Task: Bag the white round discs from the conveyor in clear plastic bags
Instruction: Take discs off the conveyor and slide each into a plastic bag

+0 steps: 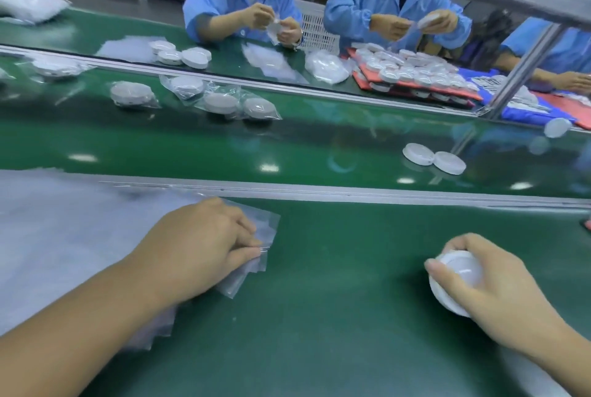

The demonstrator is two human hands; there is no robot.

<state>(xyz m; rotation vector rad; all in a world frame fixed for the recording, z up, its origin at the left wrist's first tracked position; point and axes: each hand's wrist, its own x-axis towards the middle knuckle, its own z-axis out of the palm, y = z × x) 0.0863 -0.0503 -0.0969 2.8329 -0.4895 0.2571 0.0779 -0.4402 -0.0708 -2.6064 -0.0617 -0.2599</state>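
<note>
My left hand (204, 243) lies on a stack of clear plastic bags (252, 272) on the near green bench, and its fingertips pinch the edge of the top bag. My right hand (489, 288) grips a white round disc (457, 272) just above the bench at the right. Two bare white discs (433, 158) lie side by side on the moving green conveyor (287, 147) ahead of my right hand. A third bare disc (557, 127) sits at the conveyor's far right edge. Several bagged discs (220, 102) lie further left on the belt.
A metal rail (319, 190) divides my bench from the conveyor. Across the belt, people in blue coats handle discs and bags. Red trays (415, 89) stacked with discs stand on the far bench. A slanted metal frame post (524, 70) rises at the right. Loose bags cover my bench's left part (64, 230).
</note>
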